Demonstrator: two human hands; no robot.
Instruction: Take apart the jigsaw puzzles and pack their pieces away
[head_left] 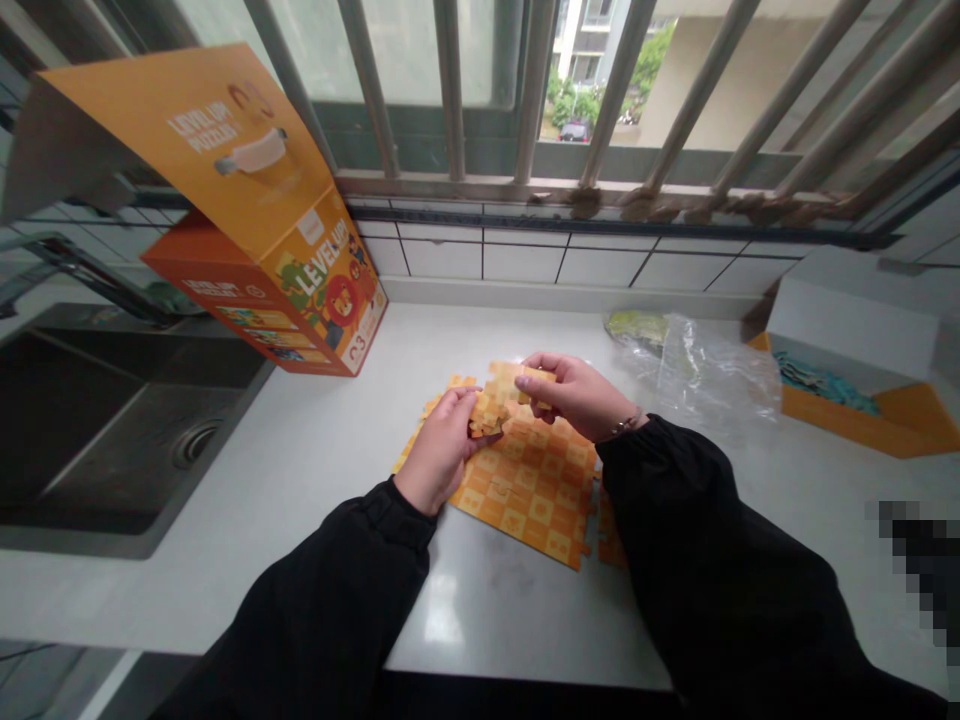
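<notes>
An orange checkered jigsaw sheet (529,490) lies face down on the white counter (315,470). My left hand (444,450) is closed on a small cluster of joined puzzle pieces (489,410) just above the sheet's far edge. My right hand (574,395) pinches the other end of those pieces, its fingers curled over one piece (538,377). Both hands meet over the sheet's far left part. Black sleeves cover both arms.
An orange puzzle box (277,250) leans at the back left beside a dark sink (112,420). Crumpled clear plastic (705,370) lies at the right. Beyond it stands an open orange tray with a white lid (855,370). A tiled wall and barred window stand behind.
</notes>
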